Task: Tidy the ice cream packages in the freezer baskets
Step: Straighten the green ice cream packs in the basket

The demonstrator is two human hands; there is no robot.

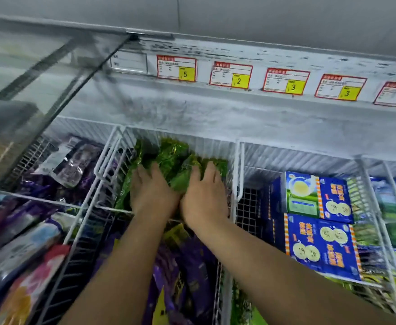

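Pressing down with left grip (153, 191) and right grip (205, 198), both released and flat, on green ice cream packages (171, 153) in wire basket (112, 146) at frame centre. Price tags (231, 75) upper right: 5, 2, 3, 3.

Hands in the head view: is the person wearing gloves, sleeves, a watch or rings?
No. The left hand and right hand are bare, without gloves. No ring, watch or bracelet shows, though the frame is blurred. The left forearm and right forearm are uncovered to the picture's lower edge, with no sleeve in view.
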